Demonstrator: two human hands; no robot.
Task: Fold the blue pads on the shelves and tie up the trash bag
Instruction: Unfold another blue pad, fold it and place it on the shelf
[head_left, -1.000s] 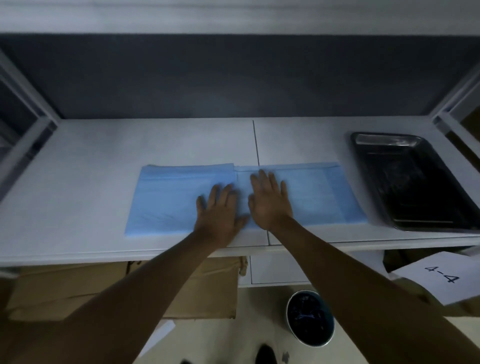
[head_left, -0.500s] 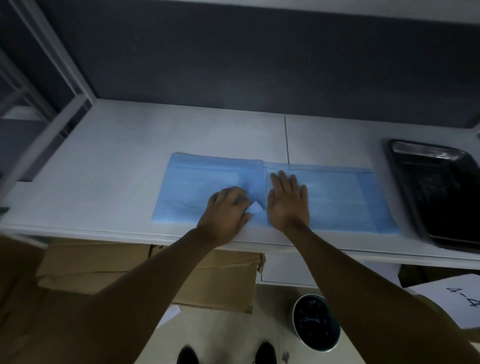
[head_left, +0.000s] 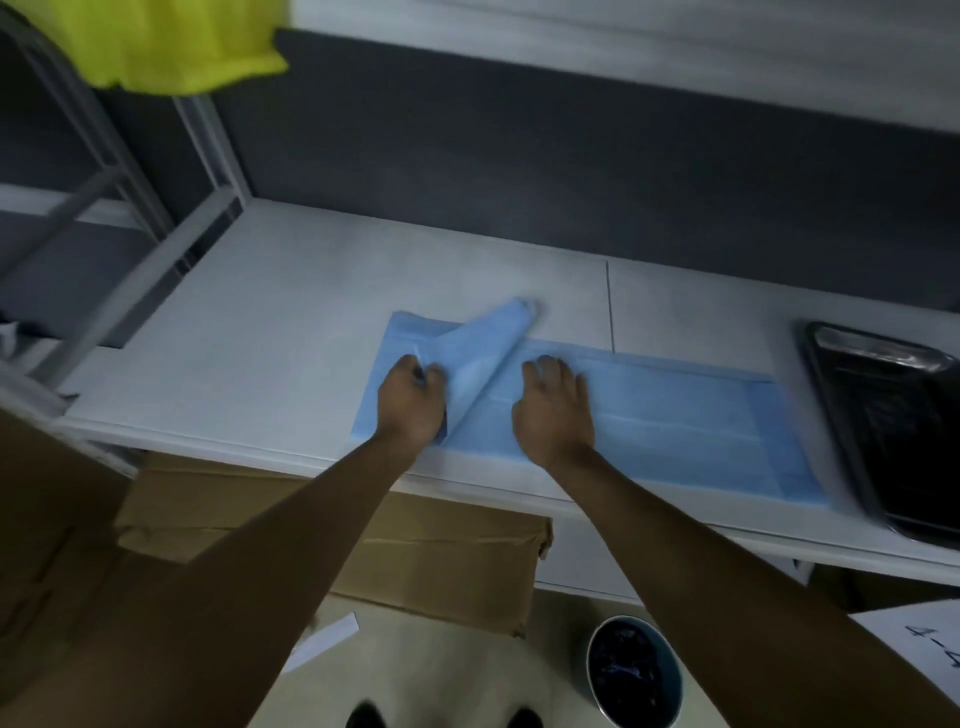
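Blue pad (head_left: 649, 421): lies on the white shelf (head_left: 291, 312), near its front edge, with its left flap lifted and tilted toward the middle.
Left hand (head_left: 413, 410): fingers closed on the lifted flap, pinching it near the pad's left part.
Right hand (head_left: 553, 410): fingers spread fairly wide and pressed flat on the middle of the pad, holding no part of it, only pinning it down.
Step in hand: likely folding the left part over onto the right.
Metal tray (head_left: 893, 426): dark, on the shelf just beside the pad's right end.
Bin (head_left: 634, 670): on the floor below the shelf; whether it holds the trash bag I cannot tell.
Cardboard boxes (head_left: 441, 551): stacked under the shelf.
Yellow cloth (head_left: 171, 47): hangs at the upper left, well apart from the work.
Risk, skew: the flap rises at an angle, so if it comes down that way the edges will probably not meet and the crease will run crooked.
Risk, slip: the pad sits near the front edge; if the right hand eases off while the left pulls, the whole pad could slide or drop from the shelf.
Risk, tray: a shove to the right could push the pad's end against the tray.
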